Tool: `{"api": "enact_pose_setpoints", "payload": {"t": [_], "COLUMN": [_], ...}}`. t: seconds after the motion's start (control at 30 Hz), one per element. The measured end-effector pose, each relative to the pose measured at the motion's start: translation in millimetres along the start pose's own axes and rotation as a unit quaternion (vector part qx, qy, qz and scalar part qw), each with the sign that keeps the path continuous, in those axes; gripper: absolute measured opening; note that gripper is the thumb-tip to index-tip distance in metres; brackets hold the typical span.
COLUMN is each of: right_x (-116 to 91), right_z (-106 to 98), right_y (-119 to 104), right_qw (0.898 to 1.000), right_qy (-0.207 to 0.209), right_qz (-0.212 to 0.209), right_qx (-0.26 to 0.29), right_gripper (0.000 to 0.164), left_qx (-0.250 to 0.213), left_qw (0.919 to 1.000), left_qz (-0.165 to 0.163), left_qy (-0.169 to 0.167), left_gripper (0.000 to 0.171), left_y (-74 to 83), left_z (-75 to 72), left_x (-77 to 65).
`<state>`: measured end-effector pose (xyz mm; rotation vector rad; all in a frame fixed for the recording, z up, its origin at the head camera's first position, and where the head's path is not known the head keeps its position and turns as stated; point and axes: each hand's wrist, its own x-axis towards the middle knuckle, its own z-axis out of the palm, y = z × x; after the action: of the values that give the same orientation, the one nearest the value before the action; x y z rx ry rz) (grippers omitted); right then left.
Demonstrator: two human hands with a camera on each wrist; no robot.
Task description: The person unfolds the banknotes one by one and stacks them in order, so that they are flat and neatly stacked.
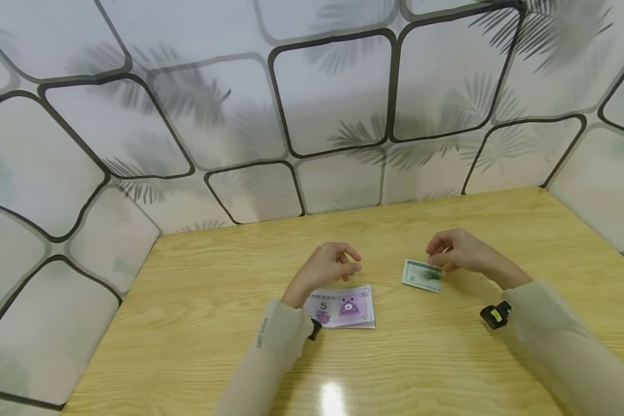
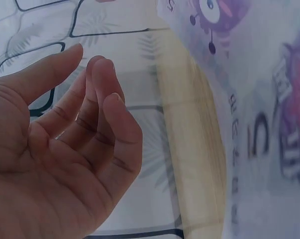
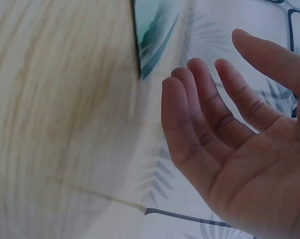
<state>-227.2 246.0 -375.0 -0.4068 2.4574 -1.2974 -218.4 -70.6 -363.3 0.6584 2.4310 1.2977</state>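
Purple play banknotes marked with a 5 and a cartoon figure lie in a small stack on the table, partly hidden by my left wrist. Just above the stack hovers my left hand, fingers loosely bent and holding nothing; its wrist view shows the bare palm beside the purple notes. Farther right lies a green banknote. My right hand is at its right end, fingers loosely bent. In the right wrist view the palm holds nothing, apart from the green note.
The wooden table reaches back to a wall patterned with dark rounded frames and grey leaves. Side walls rise at left and right. Black straps with small devices sit at both wrists.
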Motion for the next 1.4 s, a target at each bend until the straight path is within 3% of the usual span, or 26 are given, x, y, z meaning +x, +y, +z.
{"api": "enact_pose_setpoints", "payload": {"t": [0.27,0.4,0.7,1.1,1.4], "right_x": [1.9,3.4,6.6,10.3,10.8], "right_z": [-2.9,-2.0,0.3,2.3,2.8], "right_y": [6.0,9.4,8.9,5.3,6.2], "right_qw": [1.0,1.0,1.0,1.0,1.0], "right_qy": [0.004,0.003,0.0,-0.002,-0.008], "right_qz": [0.008,0.016,0.023,0.017,0.013], "right_qx": [-0.014,-0.006,-0.007,-0.015,-0.018], "right_gripper": [0.023,0.02,0.018,0.016,0.019], "left_qx": [-0.017,-0.034,-0.095,-0.115,-0.094], "left_qw": [0.9997,0.9985,0.9905,0.9804,0.9823], "left_qz": [-0.011,-0.034,-0.07,-0.065,-0.064], "left_qy": [-0.013,-0.026,-0.07,-0.146,-0.149], "left_gripper": [0.017,0.015,0.016,0.021,0.026], "left_y": [4.3,9.0,15.2,20.2,26.7], "left_z": [12.4,21.0,37.5,55.8,61.1], "left_x": [14.1,21.6,37.3,48.9,50.7]}}
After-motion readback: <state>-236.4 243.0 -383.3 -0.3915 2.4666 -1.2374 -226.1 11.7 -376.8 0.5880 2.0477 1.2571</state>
